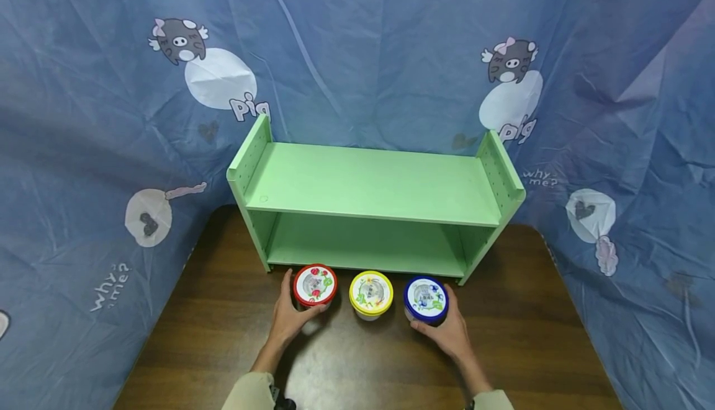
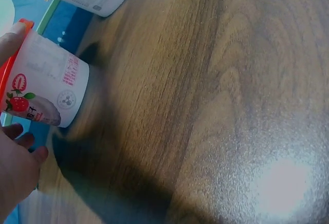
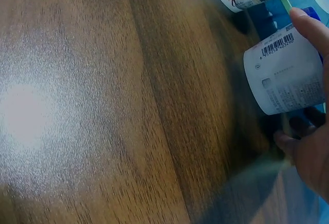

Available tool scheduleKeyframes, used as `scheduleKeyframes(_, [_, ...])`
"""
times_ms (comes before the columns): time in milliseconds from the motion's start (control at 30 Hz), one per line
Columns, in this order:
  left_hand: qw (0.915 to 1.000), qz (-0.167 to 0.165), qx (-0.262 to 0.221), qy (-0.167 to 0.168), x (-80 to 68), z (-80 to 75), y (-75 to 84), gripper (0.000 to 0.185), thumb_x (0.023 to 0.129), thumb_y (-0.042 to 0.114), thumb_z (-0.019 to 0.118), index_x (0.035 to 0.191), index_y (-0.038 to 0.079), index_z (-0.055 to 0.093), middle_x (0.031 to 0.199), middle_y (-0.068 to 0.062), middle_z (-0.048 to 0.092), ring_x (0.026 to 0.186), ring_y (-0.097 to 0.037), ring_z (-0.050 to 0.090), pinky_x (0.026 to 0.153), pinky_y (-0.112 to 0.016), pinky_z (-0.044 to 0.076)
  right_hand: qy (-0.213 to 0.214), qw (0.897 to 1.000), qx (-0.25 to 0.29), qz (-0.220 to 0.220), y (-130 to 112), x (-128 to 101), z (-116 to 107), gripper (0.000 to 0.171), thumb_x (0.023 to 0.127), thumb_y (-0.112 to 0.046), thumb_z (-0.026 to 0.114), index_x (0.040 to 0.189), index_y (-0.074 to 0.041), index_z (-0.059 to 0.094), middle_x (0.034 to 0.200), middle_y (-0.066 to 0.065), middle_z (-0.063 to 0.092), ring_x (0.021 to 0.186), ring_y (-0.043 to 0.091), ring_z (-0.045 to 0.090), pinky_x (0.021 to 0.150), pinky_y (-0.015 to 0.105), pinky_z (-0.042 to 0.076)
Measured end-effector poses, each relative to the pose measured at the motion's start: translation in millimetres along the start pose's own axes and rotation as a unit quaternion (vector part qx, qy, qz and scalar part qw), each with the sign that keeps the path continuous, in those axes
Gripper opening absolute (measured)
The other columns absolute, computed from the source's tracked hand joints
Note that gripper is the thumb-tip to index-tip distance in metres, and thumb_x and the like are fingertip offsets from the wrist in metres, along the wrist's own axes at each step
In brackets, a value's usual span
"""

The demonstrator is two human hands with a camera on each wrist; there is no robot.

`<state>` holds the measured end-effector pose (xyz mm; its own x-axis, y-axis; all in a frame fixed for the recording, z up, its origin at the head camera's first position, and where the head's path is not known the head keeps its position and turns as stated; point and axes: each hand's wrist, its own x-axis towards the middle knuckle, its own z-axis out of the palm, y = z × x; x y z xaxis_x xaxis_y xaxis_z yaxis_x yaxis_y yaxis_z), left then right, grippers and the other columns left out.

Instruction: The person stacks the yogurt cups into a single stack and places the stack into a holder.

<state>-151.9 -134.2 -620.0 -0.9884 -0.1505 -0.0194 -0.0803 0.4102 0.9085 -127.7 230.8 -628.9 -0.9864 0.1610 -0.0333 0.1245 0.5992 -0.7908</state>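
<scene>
1. The red-lidded cup is a small white tub with a red rim and a strawberry picture on its side; it stands upright on the wooden table, near the table's far edge, just in front of the left foot of the green shelf.
2. The blue-lidded cup is a white tub with a dark blue rim and a barcode on its side, upright on the table in front of the shelf's right half.
3. Between them, apart from both, stands the yellow-lidded cup, touched by no hand.
4. The left hand reaches forward from the near edge, thumb up along the cup's left side and fingers curled round its near side, gripping the red-lidded cup.
5. The right hand mirrors it: fingers wrap the near and right side of the blue-lidded cup, and the right wrist view shows a finger lying over the top of its wall.
6. Both forearms, in pale sleeves, come in from the table's near edge.
7. Blue printed cloth hangs behind and beside the table.
</scene>
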Motion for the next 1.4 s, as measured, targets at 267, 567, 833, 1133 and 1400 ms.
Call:
scheduleKeyframes(267, [0.9998,0.000,-0.018,-0.006,-1.9,2.0,-1.2,0.112,0.065,0.031,0.089,0.153,0.013,0.023,0.150,-0.019,0.043,0.137,-0.036,0.042,0.112,-0.056,0.033,0.010,0.999,0.033,0.012,-2.5,-1.6,2.3,0.114,0.063,-0.037,0.089,0.152,-0.015,0.022,0.142,0.024,0.048,0.130,0.042,0.048,0.104,0.060,0.038])
scheduleKeyframes(567, [0.9987,0.000,-0.051,-0.009,-3.0,4.7,-4.4,0.107,0.068,0.027,0.087,0.153,0.012,0.024,0.151,-0.016,0.042,0.138,-0.031,0.040,0.113,-0.052,0.031,0.021,0.998,0.047,0.019,-5.3,-2.7,-0.8,0.111,0.063,-0.033,0.089,0.151,-0.014,0.024,0.143,0.025,0.046,0.131,0.044,0.045,0.106,0.063,0.035])
scheduleKeyframes(833, [0.9965,-0.006,-0.083,-0.010,-3.0,5.7,-4.9,0.107,0.068,0.021,0.088,0.153,0.012,0.024,0.148,-0.015,0.046,0.131,-0.025,0.049,0.106,-0.032,0.039,0.032,0.998,0.053,0.010,-11.0,-2.9,-10.0,0.109,0.063,-0.030,0.090,0.150,-0.014,0.026,0.141,0.024,0.048,0.130,0.042,0.047,0.105,0.061,0.036])
scheduleKeyframes(1133, [0.9941,0.022,-0.106,0.004,-2.7,8.8,-8.9,0.107,0.066,0.017,0.089,0.152,0.009,0.026,0.144,-0.021,0.048,0.125,-0.031,0.054,0.091,-0.011,0.043,0.028,0.997,0.065,0.017,-19.1,-1.3,-20.1,0.110,0.064,-0.031,0.089,0.151,-0.015,0.025,0.143,0.023,0.046,0.132,0.042,0.045,0.107,0.062,0.034])
scheduleKeyframes(1400, [0.9929,0.026,-0.116,0.006,-3.0,9.6,-9.7,0.105,0.066,0.016,0.089,0.152,0.011,0.028,0.145,-0.022,0.047,0.127,-0.035,0.053,0.091,-0.012,0.044,0.041,0.997,0.065,0.008,-29.4,0.4,-28.0,0.105,0.064,-0.028,0.089,0.149,-0.016,0.029,0.142,0.021,0.048,0.130,0.038,0.046,0.107,0.058,0.035])
